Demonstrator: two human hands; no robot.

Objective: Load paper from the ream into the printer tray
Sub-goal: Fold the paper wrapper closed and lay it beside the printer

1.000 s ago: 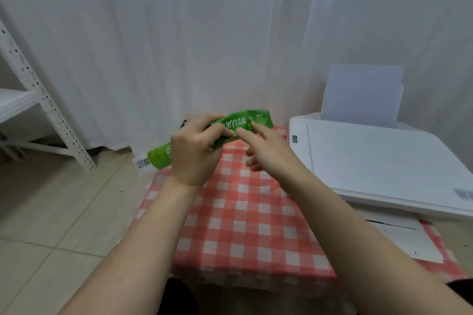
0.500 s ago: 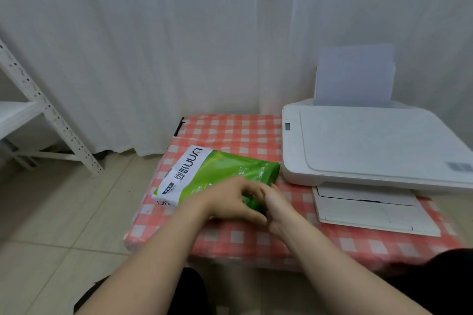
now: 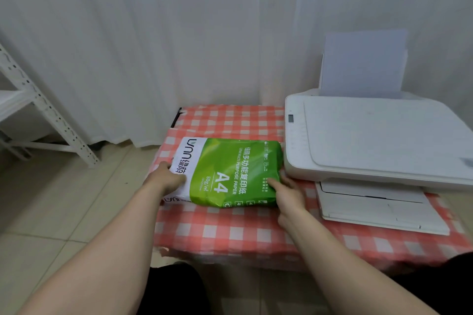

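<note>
**Ream flat between both hands, printer to the right**

Head view: the ream [image 3: 227,170] lay flat on the checked table [image 3: 230,233], its long axis running left to right, its right end just beside the printer [image 3: 371,140]. The wrapper looked unopened, though its far side was hard to read. The left hand [image 3: 166,179] rested on the white left end, fingers spread and laid over the near corner, not closed around anything. The right hand [image 3: 286,193] sat at the right end, its index finger [image 3: 272,183] stretched out and touching the green wrapper near the near-right corner; the other fingers were curled loosely, gripping nothing.

The rear tray [image 3: 363,66] stood upright behind the printer with sheets already in it, well apart from the ream, up and to the right. The right hand was the nearer to it. Both forearms reached forward from the bottom edge, converging on the ream, wrists low over the cloth.

My judgement: the wrapper had to be opened first, likely at the right end where the finger pressed.
</note>
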